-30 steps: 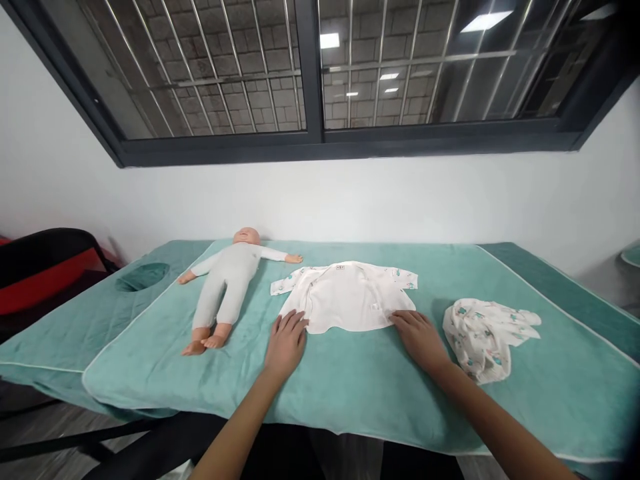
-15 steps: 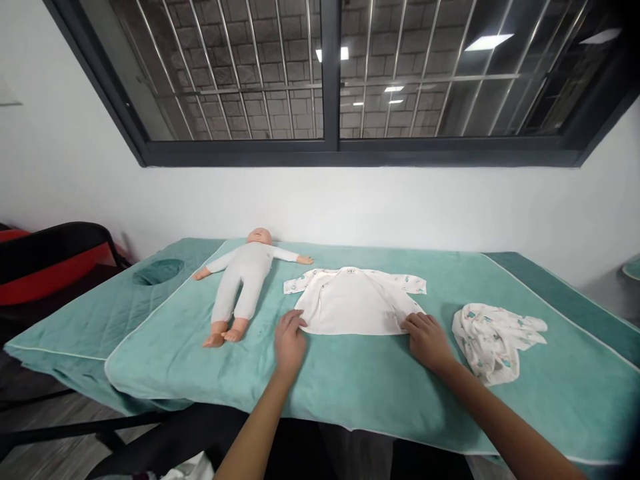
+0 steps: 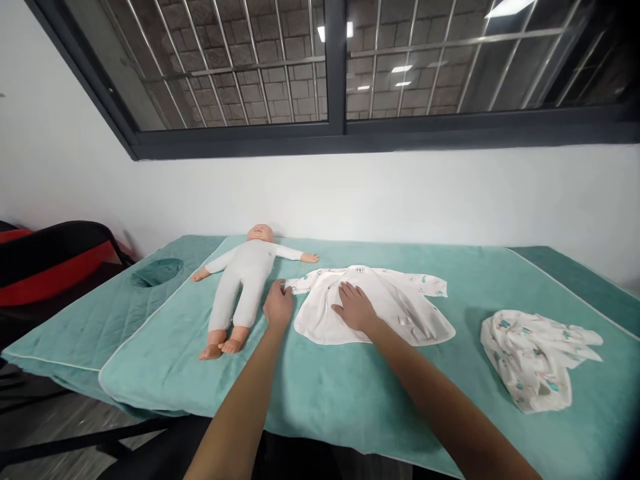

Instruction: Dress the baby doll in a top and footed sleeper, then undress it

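A small white baby shirt (image 3: pixel 385 313) lies spread open on the green cover, with patterned sleeves stretched out to both sides. My left hand (image 3: pixel 279 303) is at the cuff of its left-side sleeve, thumb and fingers closed on the cloth. My right hand (image 3: pixel 356 307) lies flat on the shirt's front, fingers extended, just below the neckline. To the left of the shirt, a baby doll (image 3: pixel 243 273) in a white body suit lies on its back, arms out and legs towards me.
A crumpled patterned baby garment (image 3: pixel 530 360) lies on the right of the green-covered table (image 3: pixel 350 407). The cover has a round hole (image 3: pixel 157 272) at the left end. Black and red chairs (image 3: pixel 60 267) stand at left. A white wall and barred window are behind.
Both hands have left the shirt's bottom hem. My left hand moved up to the sleeve cuff, and my right hand moved left onto the shirt's front. The view has shifted slightly.
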Tool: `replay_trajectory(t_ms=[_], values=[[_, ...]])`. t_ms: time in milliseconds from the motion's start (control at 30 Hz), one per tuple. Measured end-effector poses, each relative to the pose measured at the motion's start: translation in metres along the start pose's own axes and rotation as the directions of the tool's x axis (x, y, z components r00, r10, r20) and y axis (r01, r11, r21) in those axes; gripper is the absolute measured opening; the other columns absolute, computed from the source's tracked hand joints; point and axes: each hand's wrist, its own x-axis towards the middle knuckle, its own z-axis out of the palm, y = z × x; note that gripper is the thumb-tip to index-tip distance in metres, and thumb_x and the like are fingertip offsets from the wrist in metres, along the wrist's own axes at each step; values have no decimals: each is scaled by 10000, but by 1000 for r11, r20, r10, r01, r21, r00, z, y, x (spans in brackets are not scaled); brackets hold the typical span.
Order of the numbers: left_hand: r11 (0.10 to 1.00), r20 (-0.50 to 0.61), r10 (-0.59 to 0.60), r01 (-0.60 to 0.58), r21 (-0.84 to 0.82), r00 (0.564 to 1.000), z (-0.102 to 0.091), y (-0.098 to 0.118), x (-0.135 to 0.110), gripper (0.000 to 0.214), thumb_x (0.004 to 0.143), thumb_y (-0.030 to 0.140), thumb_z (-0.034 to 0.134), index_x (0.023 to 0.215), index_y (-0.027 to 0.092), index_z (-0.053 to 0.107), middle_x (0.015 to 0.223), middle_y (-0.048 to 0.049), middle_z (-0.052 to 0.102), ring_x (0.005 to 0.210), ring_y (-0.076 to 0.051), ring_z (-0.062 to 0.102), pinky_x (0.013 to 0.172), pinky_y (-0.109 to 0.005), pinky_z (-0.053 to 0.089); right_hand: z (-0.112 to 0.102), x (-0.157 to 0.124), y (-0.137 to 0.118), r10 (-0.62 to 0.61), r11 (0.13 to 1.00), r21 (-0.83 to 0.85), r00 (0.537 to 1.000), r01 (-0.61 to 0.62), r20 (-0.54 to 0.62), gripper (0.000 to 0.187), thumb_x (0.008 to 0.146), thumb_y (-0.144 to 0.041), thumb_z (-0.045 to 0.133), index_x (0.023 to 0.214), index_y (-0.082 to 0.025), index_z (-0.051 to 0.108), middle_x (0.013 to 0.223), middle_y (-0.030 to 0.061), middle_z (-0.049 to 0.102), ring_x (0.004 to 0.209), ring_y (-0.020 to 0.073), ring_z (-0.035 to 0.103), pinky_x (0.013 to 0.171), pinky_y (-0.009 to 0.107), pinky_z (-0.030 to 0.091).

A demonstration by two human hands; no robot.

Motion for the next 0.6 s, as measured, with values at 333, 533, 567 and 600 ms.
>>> replay_trajectory(t_ms=[333, 533, 567, 600], values=[[1000, -182, -1, -4, -28, 983, 11, -3, 16, 228, 967, 249, 394, 1130, 216, 551, 1102, -81, 632, 1031, -220, 597, 844, -331, 461, 20, 50, -4, 40, 990, 142, 990, -21, -132, 423, 966, -330, 411, 1316, -133, 542, 1380, 163, 548, 1355, 270, 389, 1146, 444, 204], [1000, -179, 6, -5, 9, 984, 9, 3, 4, 232, 871, 134, 501, 1086, 201, 556, 1165, -105, 561, 956, -221, 608, 786, -339, 469, 10, 43, 0, 163, 917, 392, 966, -73, -202, 234, 901, -208, 444, 1016, -196, 648, 1121, 102, 663, 1100, 244, 558, 1028, 400, 364], [1000, -174, 15, -14, 11, 985, 6, 4, 1, 236, 860, 120, 505, 1078, 194, 556, 1151, -107, 559, 948, -221, 608, 786, -340, 472, 7, 40, 0, 204, 891, 445, 955, -90, -216, 249, 901, -194, 417, 1004, -197, 643, 1110, 103, 658, 1087, 244, 557, 1005, 400, 385], [1000, -167, 31, -29, 10, 985, 0, 5, -1, 236, 854, 111, 508, 1071, 188, 555, 1125, -102, 563, 946, -220, 607, 793, -341, 475, 5, 36, 0, 243, 861, 499, 943, -102, -228, 265, 901, -187, 392, 1005, -195, 636, 1110, 108, 648, 1088, 246, 552, 994, 406, 397]])
